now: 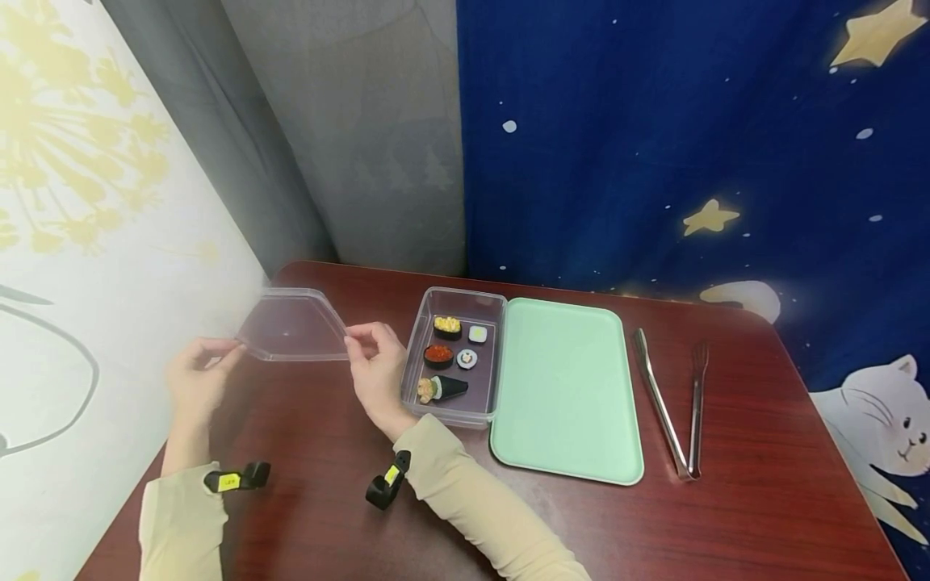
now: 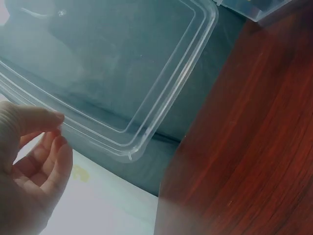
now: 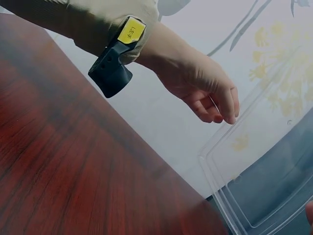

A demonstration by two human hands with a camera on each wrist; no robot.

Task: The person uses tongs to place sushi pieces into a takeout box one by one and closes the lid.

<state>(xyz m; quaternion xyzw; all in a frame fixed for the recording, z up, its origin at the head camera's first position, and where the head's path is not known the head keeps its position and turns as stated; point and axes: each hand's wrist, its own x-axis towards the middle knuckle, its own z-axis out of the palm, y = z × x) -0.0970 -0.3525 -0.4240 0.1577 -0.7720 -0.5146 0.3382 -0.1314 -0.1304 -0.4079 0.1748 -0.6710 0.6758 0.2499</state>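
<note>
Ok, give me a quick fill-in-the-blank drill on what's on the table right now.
1. Both hands hold up the clear plastic ____, the left hand at one side and the right hand at the other.
2. The open container holds ____ pieces of toy sushi.
3. The green tray lies between the container and the metal ____.

Missing words: lid; five; tongs

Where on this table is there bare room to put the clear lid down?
Bare wood lies left of the container, under the lid held by the left hand and right hand, and along the near edge. The green tray is bare. Container and tongs crowd the rest.
</note>
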